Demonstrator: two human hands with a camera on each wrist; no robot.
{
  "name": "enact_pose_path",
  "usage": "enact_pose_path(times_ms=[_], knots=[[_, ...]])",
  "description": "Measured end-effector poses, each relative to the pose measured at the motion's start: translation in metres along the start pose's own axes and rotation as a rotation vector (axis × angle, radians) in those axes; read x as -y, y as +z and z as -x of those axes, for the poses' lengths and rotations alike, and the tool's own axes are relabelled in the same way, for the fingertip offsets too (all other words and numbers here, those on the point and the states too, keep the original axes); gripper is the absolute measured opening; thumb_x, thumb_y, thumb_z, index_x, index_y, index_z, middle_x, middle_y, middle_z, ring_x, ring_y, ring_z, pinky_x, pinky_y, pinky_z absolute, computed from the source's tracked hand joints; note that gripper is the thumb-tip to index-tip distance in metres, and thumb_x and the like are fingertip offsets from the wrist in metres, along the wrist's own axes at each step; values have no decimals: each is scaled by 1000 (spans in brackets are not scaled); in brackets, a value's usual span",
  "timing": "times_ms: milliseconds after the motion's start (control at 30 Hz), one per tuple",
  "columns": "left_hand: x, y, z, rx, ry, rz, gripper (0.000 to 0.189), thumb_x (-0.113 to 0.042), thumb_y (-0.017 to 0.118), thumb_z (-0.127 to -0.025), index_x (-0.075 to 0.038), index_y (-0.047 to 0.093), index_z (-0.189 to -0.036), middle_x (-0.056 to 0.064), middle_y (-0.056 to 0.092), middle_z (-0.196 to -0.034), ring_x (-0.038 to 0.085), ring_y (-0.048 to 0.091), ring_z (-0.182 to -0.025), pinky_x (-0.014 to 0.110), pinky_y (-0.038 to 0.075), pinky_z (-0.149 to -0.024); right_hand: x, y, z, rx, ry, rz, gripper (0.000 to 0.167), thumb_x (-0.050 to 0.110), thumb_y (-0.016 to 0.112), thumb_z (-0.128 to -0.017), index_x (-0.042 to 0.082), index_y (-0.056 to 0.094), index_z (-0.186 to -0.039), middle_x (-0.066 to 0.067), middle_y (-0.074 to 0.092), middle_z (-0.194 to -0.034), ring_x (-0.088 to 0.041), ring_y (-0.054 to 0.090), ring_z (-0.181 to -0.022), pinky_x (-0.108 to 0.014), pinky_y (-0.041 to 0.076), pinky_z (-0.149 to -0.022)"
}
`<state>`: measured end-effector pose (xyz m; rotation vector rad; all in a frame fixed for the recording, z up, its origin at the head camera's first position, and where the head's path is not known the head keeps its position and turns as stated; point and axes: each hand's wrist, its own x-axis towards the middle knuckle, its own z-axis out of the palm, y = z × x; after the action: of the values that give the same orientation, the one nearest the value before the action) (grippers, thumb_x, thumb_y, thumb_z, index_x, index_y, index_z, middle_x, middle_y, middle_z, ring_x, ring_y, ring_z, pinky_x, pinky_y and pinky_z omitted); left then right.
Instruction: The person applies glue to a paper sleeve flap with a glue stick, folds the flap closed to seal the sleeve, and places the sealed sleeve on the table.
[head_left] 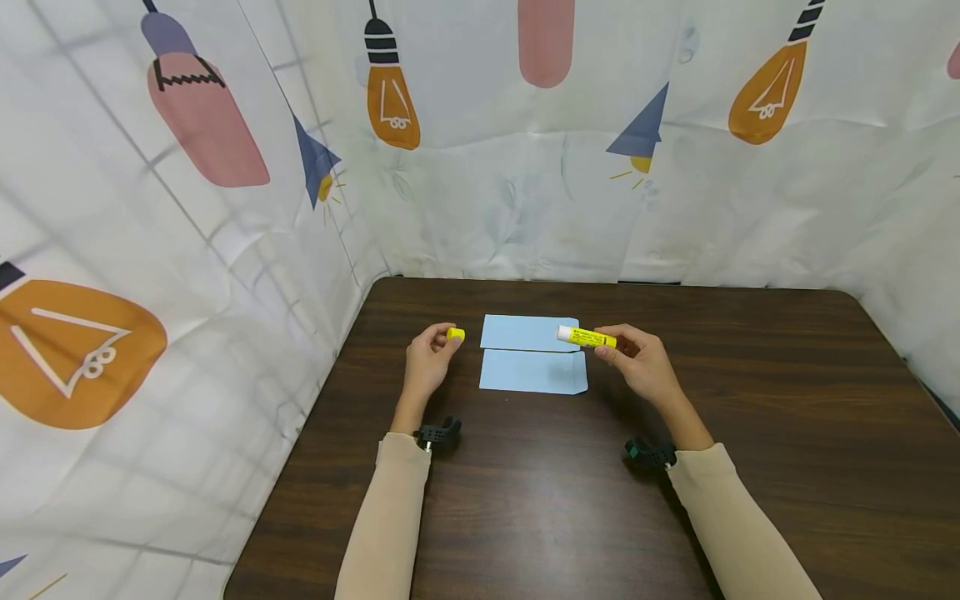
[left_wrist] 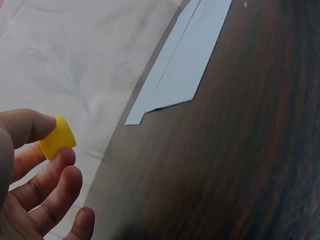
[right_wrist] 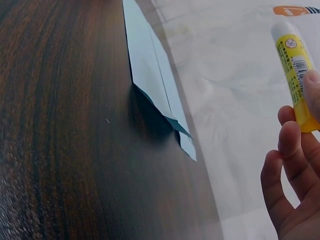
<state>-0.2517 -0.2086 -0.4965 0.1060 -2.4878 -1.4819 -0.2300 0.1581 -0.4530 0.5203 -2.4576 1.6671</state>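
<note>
My left hand point(head_left: 427, 362) pinches a small yellow cap point(head_left: 455, 333) between thumb and fingers, left of the blue paper. In the left wrist view the cap point(left_wrist: 58, 138) sits at the fingertips. My right hand point(head_left: 637, 362) holds a yellow glue stick point(head_left: 588, 337) by its lower end. Its white, uncapped end points left, over the right part of the paper. The right wrist view shows the printed label on the glue stick point(right_wrist: 295, 70). Two light blue paper panels point(head_left: 532, 371) lie one behind the other, split by a thin line; their right edge lifts slightly in the right wrist view.
A dark wood-grain table point(head_left: 540, 483) carries the paper. Behind it and along the left hangs a white printed cloth point(head_left: 487, 192) with lamp and bulb patterns. Dark bands point(head_left: 438, 432) sit at both wrists, beside beige sleeves point(head_left: 390, 517).
</note>
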Motion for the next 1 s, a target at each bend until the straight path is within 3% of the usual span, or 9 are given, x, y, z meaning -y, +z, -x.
enact_pose_path(times_ms=[300, 567, 800, 1000], knots=[[2, -5, 4, 49, -14, -245, 35, -28, 67, -100, -13, 68, -132, 7, 68, -97, 22, 60, -76, 30, 45, -63, 4, -1, 0, -6, -21, -10, 29, 2, 73, -93, -6, 69, -121, -11, 65, -89, -17, 56, -70, -22, 46, -57], [2, -7, 5, 90, -24, -389, 35, -28, 67, -100, -17, 67, -134, 3, 66, -95, 21, 56, -69, 31, 44, -61, -28, 1, -7, -25, -11, -29, 32, 5, 73, -93, 1, 70, -125, -13, 67, -96, -16, 56, -72, -21, 46, -57], [4, -6, 5, 104, -21, -416, 34, -27, 68, -100, -20, 68, -132, 2, 66, -92, 20, 55, -68, 32, 43, -61, -33, 0, -7, -30, -16, -46, 32, 11, 75, -93, 4, 71, -124, -7, 67, -95, -17, 57, -73, -22, 47, -58], [6, -6, 5, 112, -19, -386, 34, -27, 69, -99, -19, 68, -132, 2, 65, -91, 20, 52, -65, 31, 41, -61, -26, 0, -6, -20, 1, -43, 33, 5, 73, -93, -1, 69, -125, 1, 66, -92, -15, 57, -72, -21, 47, -58]])
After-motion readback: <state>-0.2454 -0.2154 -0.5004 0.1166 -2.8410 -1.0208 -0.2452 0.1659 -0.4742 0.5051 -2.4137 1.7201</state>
